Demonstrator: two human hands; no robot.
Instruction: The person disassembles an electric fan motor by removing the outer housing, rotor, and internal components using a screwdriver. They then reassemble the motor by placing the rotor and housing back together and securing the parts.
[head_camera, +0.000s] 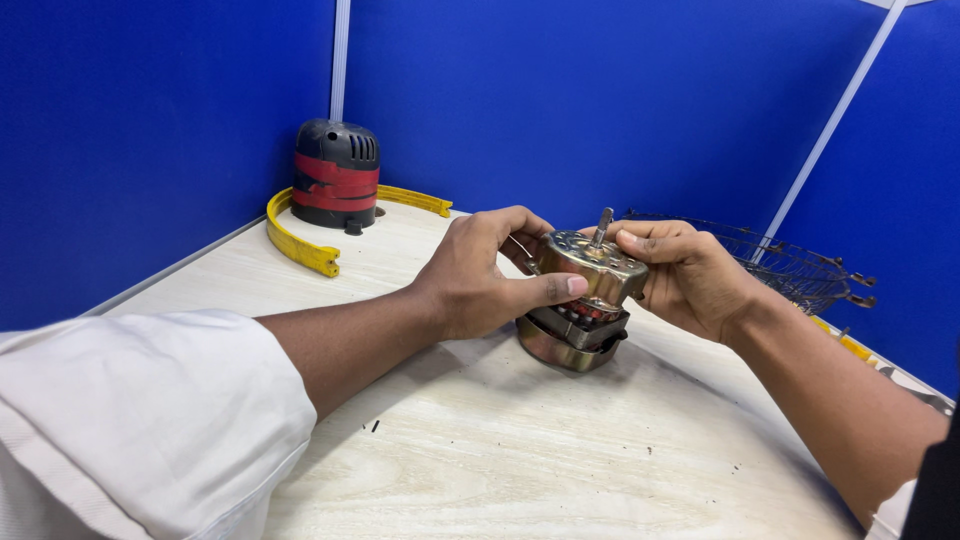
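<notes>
we work at a pale table (560, 470) boxed in by blue walls (150, 130). far right lies a wire guard (790, 262); far left, a yellow ring (300, 240) curves around a black and red cover (336, 175). at the centre, our left hand (480, 275) and right hand (685, 275) are both clamped on the motor (585, 300), its base on the table, shaft up. we judge the top shell could slip off its core if either grip loosens or tilts it.
</notes>
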